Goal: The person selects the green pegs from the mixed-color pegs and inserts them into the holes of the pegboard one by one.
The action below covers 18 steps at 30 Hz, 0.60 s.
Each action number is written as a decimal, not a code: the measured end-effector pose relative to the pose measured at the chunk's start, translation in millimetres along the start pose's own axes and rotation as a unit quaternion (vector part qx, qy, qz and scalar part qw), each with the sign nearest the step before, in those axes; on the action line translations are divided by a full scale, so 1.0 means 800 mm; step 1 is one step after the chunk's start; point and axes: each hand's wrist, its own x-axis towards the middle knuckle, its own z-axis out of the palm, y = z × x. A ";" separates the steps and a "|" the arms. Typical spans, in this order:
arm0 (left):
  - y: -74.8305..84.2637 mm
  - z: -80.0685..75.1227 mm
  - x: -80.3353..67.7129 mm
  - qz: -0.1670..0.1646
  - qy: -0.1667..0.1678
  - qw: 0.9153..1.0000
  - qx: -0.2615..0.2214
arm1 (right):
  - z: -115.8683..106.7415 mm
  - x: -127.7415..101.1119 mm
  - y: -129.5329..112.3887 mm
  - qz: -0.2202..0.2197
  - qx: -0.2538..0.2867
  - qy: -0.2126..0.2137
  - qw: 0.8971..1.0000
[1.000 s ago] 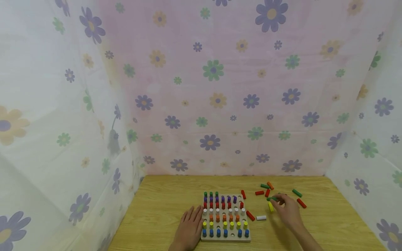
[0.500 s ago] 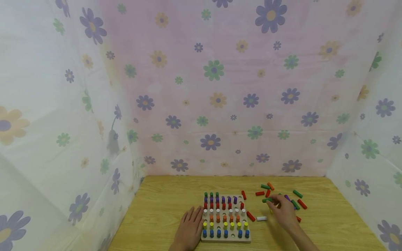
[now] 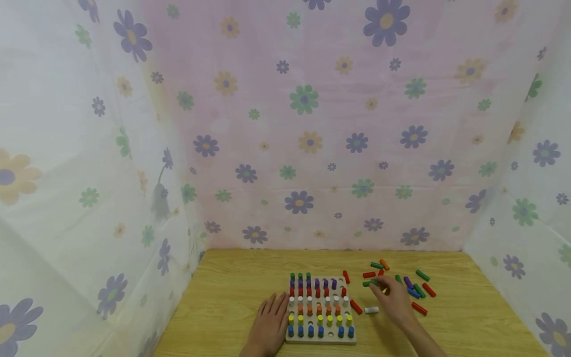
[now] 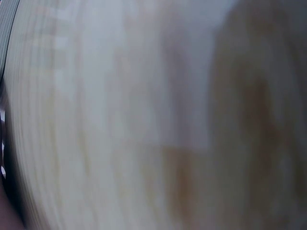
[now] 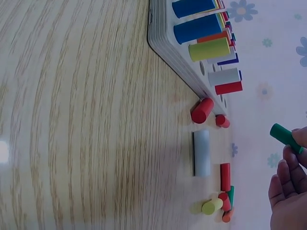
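Note:
In the head view, a light pegboard (image 3: 320, 340) carries upright pegs in coloured rows: blue at the front, then yellow, orange, white, red, purple and green. My left hand (image 3: 267, 322) lies against the board's left edge, fingers extended. Above the table, to the right of the board, my right hand (image 3: 394, 300) pinches a green peg (image 3: 368, 283) between thumb and fingertips. The right wrist view shows this green peg (image 5: 284, 136) tilted in the right hand (image 5: 290, 196), apart from the board. The left wrist view is mostly a blurred surface.
Loose pegs lie on the wooden table (image 3: 223, 297) right of the board, among them a white peg (image 3: 371, 310), a red peg (image 3: 356, 307) close to the board and a blue peg (image 3: 413, 293). A yellow peg (image 5: 211, 206) shows in the right wrist view. Flowered curtains (image 3: 303, 148) enclose the table.
My right hand has moved left toward the board with the green peg, uncovering several loose pegs behind it. The left hand has stayed in place.

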 end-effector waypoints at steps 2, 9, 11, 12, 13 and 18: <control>0.001 -0.002 -0.001 0.001 0.001 1.000 0.001 | 0.002 0.000 -0.004 0.006 0.004 -0.007 1.000; 0.001 -0.015 0.005 0.002 -0.012 1.000 -0.006 | 0.011 0.009 -0.012 0.016 0.011 -0.024 1.000; 0.001 -0.017 0.008 0.000 -0.017 1.000 -0.007 | 0.014 0.012 -0.015 0.015 0.021 -0.024 0.999; 0.001 -0.018 0.009 0.000 -0.018 1.000 -0.006 | 0.016 0.014 -0.016 0.013 0.025 -0.024 0.999; 0.000 -0.018 0.010 -0.002 -0.021 1.000 -0.005 | 0.018 0.016 -0.018 0.014 0.031 -0.024 0.999; -0.003 -0.018 0.014 -0.001 -0.020 1.000 -0.005 | 0.027 0.022 -0.024 0.028 0.047 -0.033 0.998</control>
